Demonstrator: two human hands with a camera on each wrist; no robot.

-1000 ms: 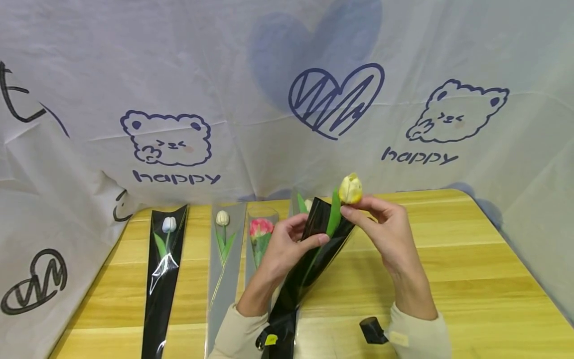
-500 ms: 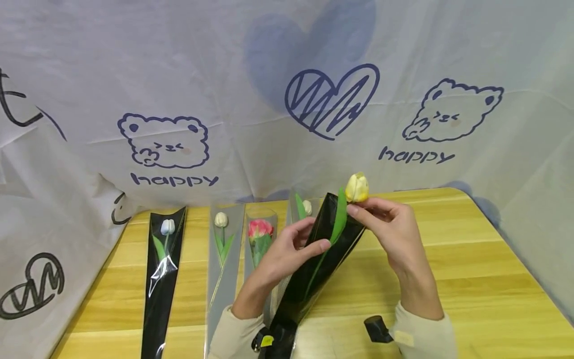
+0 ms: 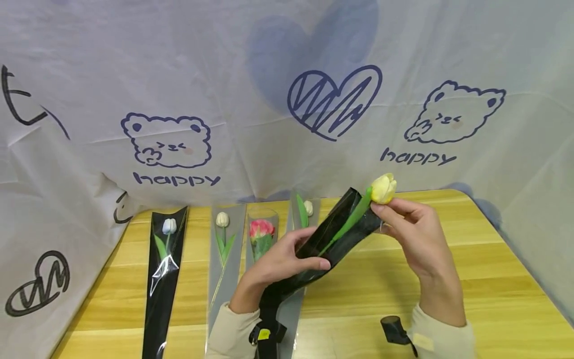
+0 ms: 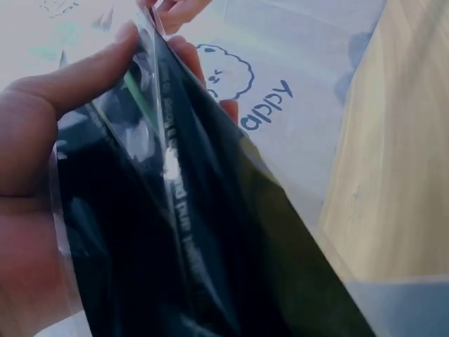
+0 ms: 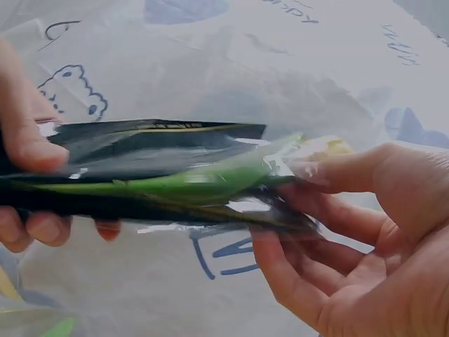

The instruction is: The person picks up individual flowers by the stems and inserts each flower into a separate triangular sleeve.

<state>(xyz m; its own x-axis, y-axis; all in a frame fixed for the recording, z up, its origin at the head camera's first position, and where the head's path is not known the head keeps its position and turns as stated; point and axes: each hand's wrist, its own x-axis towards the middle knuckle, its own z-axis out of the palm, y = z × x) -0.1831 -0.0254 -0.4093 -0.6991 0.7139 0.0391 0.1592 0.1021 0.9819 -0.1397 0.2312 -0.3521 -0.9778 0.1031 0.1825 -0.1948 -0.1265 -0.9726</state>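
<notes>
In the head view my left hand (image 3: 282, 259) grips a black flower sleeve (image 3: 360, 237), thumb on its front and fingers behind. A pale yellow tulip (image 3: 383, 188) lies along the sleeve, its green leaf and stem inside and its bloom beyond the open top. My right hand (image 3: 414, 234) pinches the tulip just under the bloom, by the sleeve's top edge. The right wrist view shows the clear film over the leaf (image 5: 224, 175), with the right thumb near the bloom (image 5: 326, 149). Printed lettering runs down the sleeve (image 4: 210, 246) in the left wrist view.
Other wrapped flowers lie on the wooden table (image 3: 471, 269): a white-blue tulip in a black sleeve (image 3: 163, 279), a white tulip (image 3: 222, 219), a pink flower (image 3: 262, 228) and another white tulip (image 3: 308, 208) in grey sleeves. A printed cloth (image 3: 251, 89) hangs behind.
Both hands have shifted right with the sleeve and tulip, the right hand farther. The sleeve and tulip now lean more to the right, and the left thumb sits lower on the sleeve.
</notes>
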